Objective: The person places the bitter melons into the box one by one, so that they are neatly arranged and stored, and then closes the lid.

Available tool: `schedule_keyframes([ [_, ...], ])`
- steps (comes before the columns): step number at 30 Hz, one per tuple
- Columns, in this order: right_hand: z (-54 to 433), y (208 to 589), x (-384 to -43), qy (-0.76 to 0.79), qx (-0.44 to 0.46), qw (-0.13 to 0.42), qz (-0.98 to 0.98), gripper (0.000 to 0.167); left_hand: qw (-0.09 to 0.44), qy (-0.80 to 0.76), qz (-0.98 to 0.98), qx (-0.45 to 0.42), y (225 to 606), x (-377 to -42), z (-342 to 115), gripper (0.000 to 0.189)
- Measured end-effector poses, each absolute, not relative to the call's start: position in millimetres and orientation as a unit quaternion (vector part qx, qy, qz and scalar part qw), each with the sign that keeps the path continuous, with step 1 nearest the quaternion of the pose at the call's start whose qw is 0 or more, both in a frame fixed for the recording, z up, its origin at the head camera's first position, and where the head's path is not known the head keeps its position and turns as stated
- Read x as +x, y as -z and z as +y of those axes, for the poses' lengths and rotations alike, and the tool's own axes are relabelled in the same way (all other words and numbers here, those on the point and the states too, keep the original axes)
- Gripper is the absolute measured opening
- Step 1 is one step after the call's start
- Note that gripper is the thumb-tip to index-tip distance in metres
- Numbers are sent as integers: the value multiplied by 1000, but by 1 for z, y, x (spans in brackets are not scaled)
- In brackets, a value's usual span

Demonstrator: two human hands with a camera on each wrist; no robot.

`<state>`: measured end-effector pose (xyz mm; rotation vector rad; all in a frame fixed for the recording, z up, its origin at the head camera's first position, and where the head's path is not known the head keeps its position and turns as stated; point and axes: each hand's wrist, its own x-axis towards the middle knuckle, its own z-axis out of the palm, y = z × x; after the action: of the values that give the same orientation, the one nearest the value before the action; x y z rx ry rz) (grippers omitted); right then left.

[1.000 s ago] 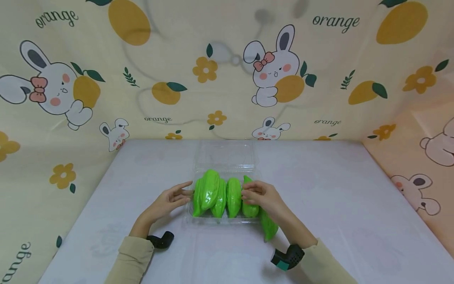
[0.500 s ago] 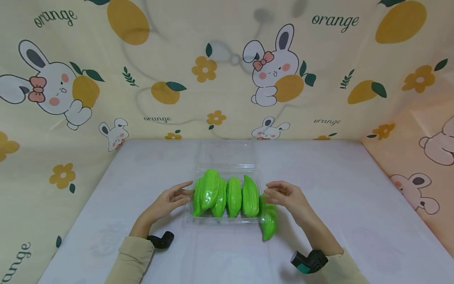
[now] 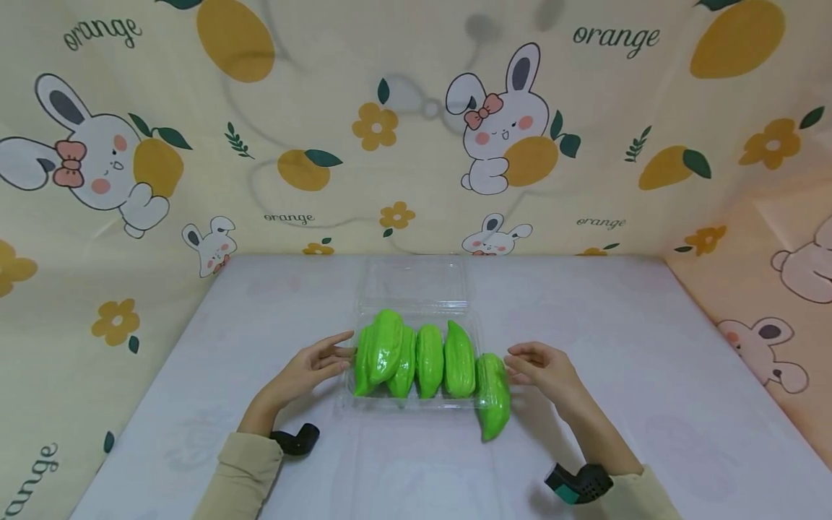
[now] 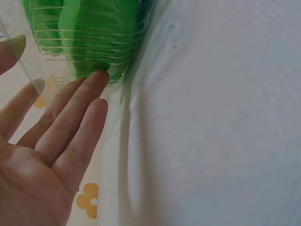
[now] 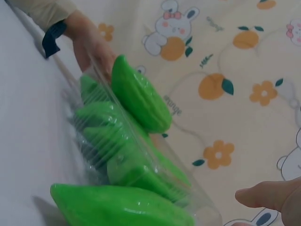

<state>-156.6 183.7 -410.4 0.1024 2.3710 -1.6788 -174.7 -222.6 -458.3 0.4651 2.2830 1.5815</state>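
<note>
In the head view a clear plastic clamshell box point(image 3: 416, 405) holds several glossy green, ridged, pointed vegetable-like pieces point(image 3: 429, 361). One of them point(image 3: 387, 348) lies on top of its neighbours at the left. Another green piece point(image 3: 493, 397) lies outside, against the box's right side, its tip toward the front. My left hand point(image 3: 312, 372) has its fingers extended to the box's left wall; the left wrist view shows fingertips point(image 4: 99, 77) right at the ribbed plastic. My right hand point(image 3: 546, 372) is beside the outside piece, fingers loosely bent, holding nothing. Its thumb point(image 5: 263, 195) shows in the right wrist view.
The box's clear lid point(image 3: 412, 283) lies folded back behind it. A white cloth point(image 3: 585, 310) covers the table. Behind and at the sides hangs a printed curtain point(image 3: 416, 166) with rabbits and oranges. Black devices point(image 3: 581, 482) are strapped at both wrists.
My right hand has moved right, off the rightmost green piece in the box, and is now beside the outside piece. The left hand and box have stayed put.
</note>
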Motion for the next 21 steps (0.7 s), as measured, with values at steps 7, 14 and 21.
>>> schedule_keyframes([
  [7,190,421,-159,550,42,130,824,46,162,-554,797,175,458,-175,-222,63],
  [14,193,438,-162,543,22,166,823,51,162,-556,797,173,459,-176,-223,61],
  [21,188,446,-163,536,31,179,825,58,163,-557,797,169,459,-176,-222,60],
])
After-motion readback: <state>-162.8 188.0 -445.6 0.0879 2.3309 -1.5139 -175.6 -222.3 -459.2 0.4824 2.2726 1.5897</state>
